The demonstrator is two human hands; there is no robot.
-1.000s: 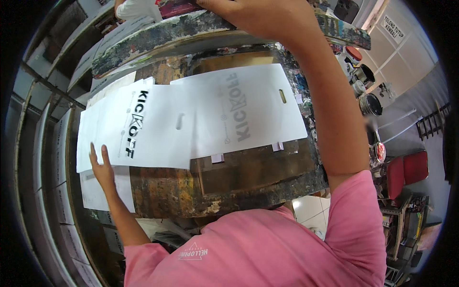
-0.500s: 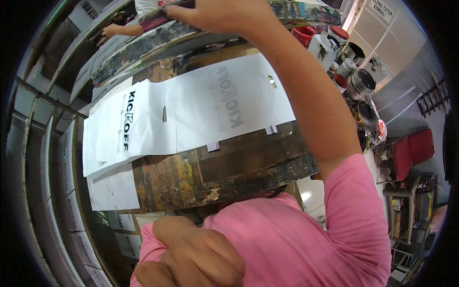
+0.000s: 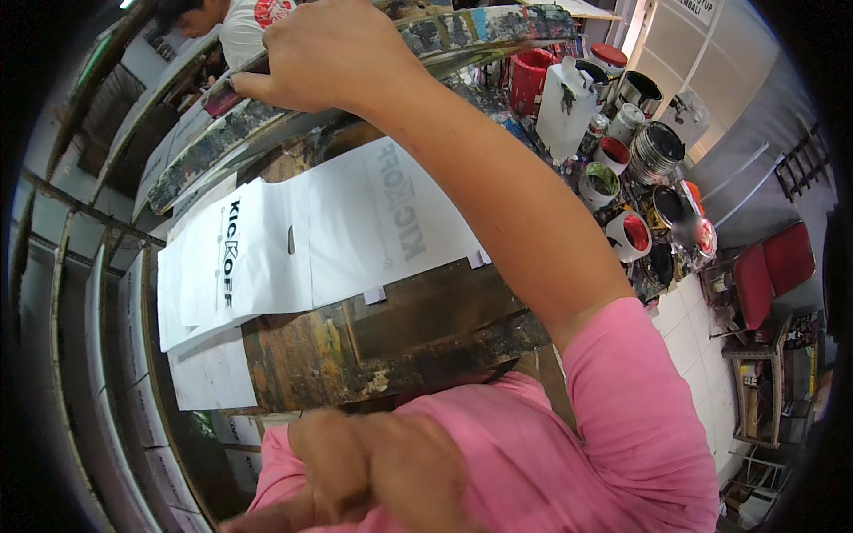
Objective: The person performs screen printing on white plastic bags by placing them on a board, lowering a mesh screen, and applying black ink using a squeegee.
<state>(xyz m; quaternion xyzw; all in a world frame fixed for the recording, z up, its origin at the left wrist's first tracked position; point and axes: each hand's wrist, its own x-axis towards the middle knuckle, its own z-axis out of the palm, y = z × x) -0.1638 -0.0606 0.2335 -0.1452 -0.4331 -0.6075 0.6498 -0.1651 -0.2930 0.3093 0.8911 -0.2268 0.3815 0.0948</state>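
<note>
My right hand (image 3: 329, 53) is raised at the top of the view and grips the edge of a long paint-stained frame (image 3: 480, 27), which is tilted up off the board. Below it, white printed plastic bags (image 3: 355, 231) with punched handle holes lie overlapping on a paint-smeared wooden board (image 3: 400, 338). A plain white sheet (image 3: 209, 377) sticks out under them at the left. My left hand (image 3: 373, 462) is curled into a fist against my pink shirt at the bottom, away from the bags, with nothing visible in it.
Several open paint cans (image 3: 657, 151), a red bucket (image 3: 531, 75) and a white jug (image 3: 569, 107) crowd the right end of the board. Red chairs (image 3: 764, 275) stand further right. Drying racks (image 3: 89, 293) line the left. Another person (image 3: 240, 22) is at the top left.
My left hand has left the bags at the left and pulled back to my chest, closed. My right hand still holds the frame, now tilted higher in view.
</note>
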